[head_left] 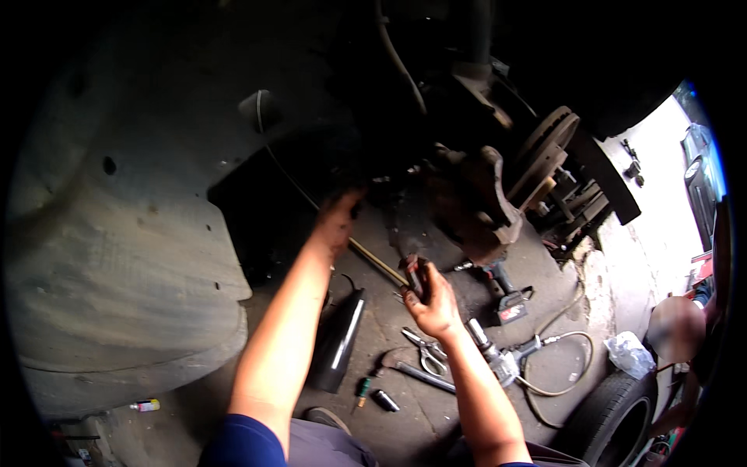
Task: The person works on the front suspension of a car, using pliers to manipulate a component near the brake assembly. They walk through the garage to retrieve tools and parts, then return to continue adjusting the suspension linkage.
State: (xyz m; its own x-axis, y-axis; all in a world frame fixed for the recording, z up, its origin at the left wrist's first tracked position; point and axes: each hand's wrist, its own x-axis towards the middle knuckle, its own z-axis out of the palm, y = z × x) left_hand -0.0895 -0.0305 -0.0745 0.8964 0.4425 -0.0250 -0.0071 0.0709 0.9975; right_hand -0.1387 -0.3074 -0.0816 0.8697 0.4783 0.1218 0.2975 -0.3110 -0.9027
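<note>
My left hand (336,222), dirty and partly in shadow, is closed around the upper end of a tan, stick-like shaft (377,261); its fingertips are lost in the dark. At the shaft's lower end is a short reddish piece (412,272), pinched between the thumb and fingers of my right hand (433,302). Both hands are over the floor, below dark vehicle underparts. To the right of them hangs a rusty suspension knuckle (498,210) with a brake disc (545,152). A cordless impact wrench (502,292) lies to the right of my right hand.
Around my forearms lie a black cone-like tube (340,342), pliers (430,358), a bent pipe (424,377), a green-handled screwdriver (363,391), a black socket (386,401) and an air impact wrench (502,364) with its hose (585,377). A tyre (591,424) and another person are at right.
</note>
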